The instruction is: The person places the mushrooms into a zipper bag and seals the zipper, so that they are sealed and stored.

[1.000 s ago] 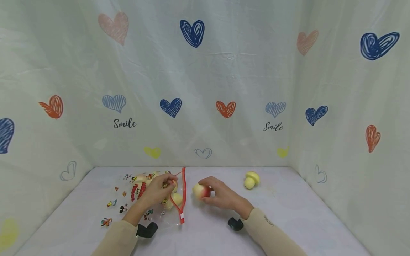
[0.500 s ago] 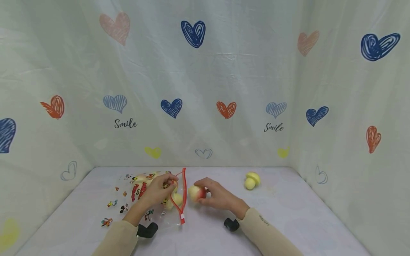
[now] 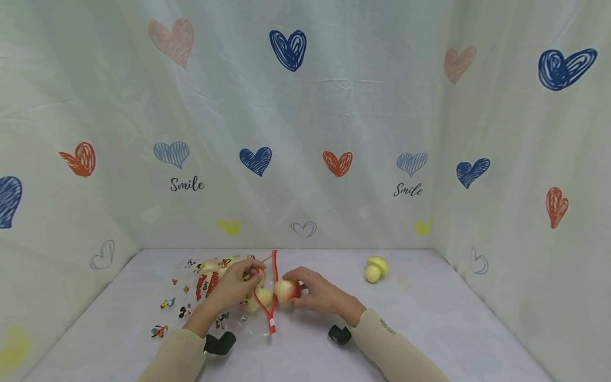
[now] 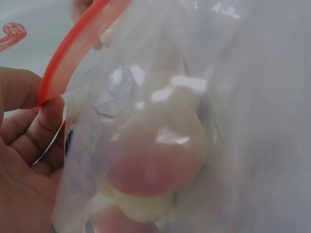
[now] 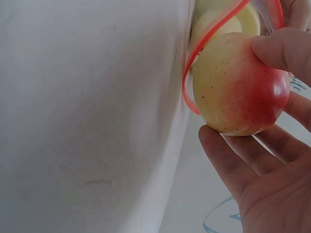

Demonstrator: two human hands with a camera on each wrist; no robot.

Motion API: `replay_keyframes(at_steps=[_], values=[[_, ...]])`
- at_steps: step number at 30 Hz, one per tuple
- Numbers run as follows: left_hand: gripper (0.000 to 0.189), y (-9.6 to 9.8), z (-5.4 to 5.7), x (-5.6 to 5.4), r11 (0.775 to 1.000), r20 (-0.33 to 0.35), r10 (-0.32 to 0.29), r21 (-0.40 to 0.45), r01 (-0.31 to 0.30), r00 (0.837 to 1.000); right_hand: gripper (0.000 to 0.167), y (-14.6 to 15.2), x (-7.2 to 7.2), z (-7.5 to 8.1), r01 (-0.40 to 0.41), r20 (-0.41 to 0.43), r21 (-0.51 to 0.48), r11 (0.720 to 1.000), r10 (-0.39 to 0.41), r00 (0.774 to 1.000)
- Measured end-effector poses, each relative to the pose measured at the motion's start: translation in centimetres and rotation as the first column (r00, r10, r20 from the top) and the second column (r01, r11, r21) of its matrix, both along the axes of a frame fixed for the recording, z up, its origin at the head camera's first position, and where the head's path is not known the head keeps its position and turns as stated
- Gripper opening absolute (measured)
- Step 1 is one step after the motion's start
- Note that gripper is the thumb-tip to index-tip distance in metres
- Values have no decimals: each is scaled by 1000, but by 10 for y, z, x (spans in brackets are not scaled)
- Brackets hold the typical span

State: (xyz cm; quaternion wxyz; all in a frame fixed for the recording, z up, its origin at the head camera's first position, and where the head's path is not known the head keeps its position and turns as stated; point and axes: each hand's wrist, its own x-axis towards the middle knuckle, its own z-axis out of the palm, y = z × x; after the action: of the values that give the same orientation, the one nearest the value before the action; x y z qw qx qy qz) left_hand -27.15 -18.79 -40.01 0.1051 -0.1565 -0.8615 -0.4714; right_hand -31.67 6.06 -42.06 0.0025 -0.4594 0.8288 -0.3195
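Observation:
My right hand point(image 3: 320, 292) grips a yellow-and-red apple point(image 3: 286, 292) between thumb and fingers, right at the mouth of a clear zip bag point(image 3: 238, 326). In the right wrist view the apple point(image 5: 243, 85) shows dark specks, and the bag's red zip edge point(image 5: 214, 31) passes just behind it. With thumb and finger my left hand point(image 3: 238, 281) pinches the upper red zip edge point(image 4: 63, 63), so the mouth gapes to the right. Several pale yellow and pinkish fruits point(image 4: 160, 150) lie inside the bag, blurred by the plastic; their kind is unclear.
A yellow mushroom-shaped thing point(image 3: 376, 269) lies on the white table point(image 3: 429, 318) at the back right. Black wrist devices point(image 3: 219, 343) sit below both wrists. A white curtain point(image 3: 363, 116) printed with hearts encloses the table's back and sides.
My right hand has moved left with the apple, from a short way off up to the bag's red mouth. The left hand has held its place on the zip edge.

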Motion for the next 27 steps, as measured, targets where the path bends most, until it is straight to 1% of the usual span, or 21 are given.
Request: replay_keyframes(at_steps=[6, 13, 23, 27], values=[[16, 1, 1, 0, 1000, 7, -4, 13, 4, 1000, 48, -4, 2, 1, -9, 25, -1, 1000, 9, 1000], [16, 0, 1, 0, 1000, 7, -6, 14, 6, 1000, 47, -9, 0, -1, -29, 17, -10, 1000, 29, 999], [15, 0, 2, 2, 1000, -12, -4, -2, 4, 1000, 49, -15, 1, -1, -49, 62, -28, 998, 51, 997], [15, 0, 1, 1, 1000, -10, -5, -1, 5, 1000, 49, -17, -1, -1, -51, 85, -43, 998, 55, 995]])
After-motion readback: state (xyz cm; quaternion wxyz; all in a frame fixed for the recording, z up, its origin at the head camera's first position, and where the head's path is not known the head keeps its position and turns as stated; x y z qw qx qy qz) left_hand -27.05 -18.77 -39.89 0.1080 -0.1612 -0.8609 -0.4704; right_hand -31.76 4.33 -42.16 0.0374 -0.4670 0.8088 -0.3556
